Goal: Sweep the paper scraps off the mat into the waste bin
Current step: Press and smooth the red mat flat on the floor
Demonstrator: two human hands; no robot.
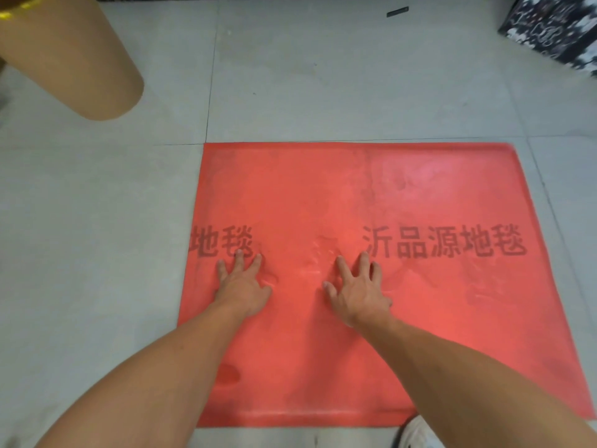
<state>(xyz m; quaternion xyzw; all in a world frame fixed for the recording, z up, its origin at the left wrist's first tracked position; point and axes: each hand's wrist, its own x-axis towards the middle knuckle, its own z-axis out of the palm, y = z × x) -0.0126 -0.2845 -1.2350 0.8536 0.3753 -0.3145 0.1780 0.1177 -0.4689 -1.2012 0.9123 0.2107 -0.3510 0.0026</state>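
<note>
A red mat [355,189] with dark printed characters lies flat on the grey tiled floor. My left hand [242,286] rests palm down on the mat's left part, fingers spread. My right hand [358,292] lies palm down near the mat's middle, fingers spread, holding nothing. No paper scraps show on the mat. A tan cylindrical bin [64,56] stands at the upper left, off the mat; its opening is out of view.
A black-and-white patterned box [555,30] sits at the upper right. A small dark object [398,11] lies on the floor at the top. A white shoe [416,434] shows at the mat's near edge. Grey tiles [97,221] surround the mat.
</note>
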